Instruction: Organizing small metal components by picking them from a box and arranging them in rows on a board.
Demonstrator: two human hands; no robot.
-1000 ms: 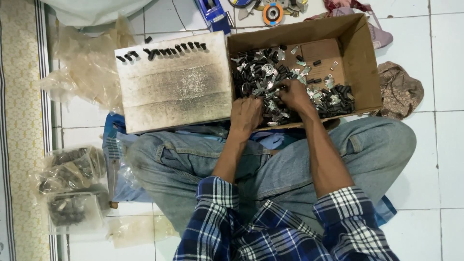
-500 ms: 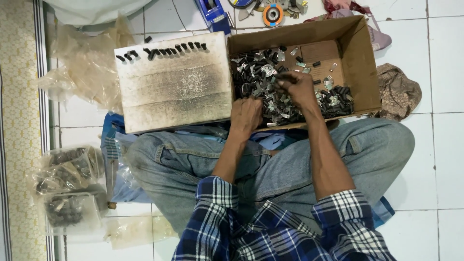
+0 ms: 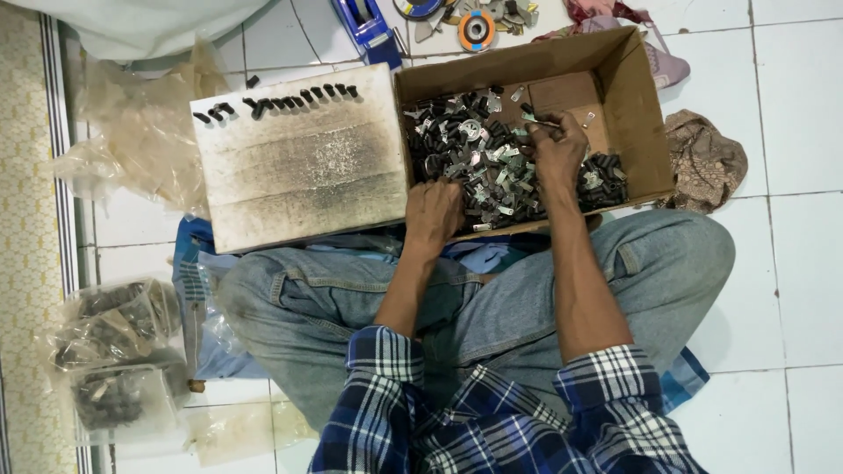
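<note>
An open cardboard box rests on the tiled floor against my crossed legs and holds a heap of small black and silvery metal parts. My left hand lies on the box's near edge, its fingers curled down into the heap; what they hold is hidden. My right hand reaches deeper into the box, fingertips pinched on a small part near the bare cardboard bottom. Left of the box sits a worn, smudged white board with a row of black pieces lined along its far edge.
A crumpled clear plastic sheet lies left of the board, and plastic bags of parts sit beside my left knee. A blue tape dispenser and round discs lie beyond the box. A brown cloth sits at its right.
My right hand has moved from the near part of the heap to the far middle of the box. My left hand has stayed at the near edge.
</note>
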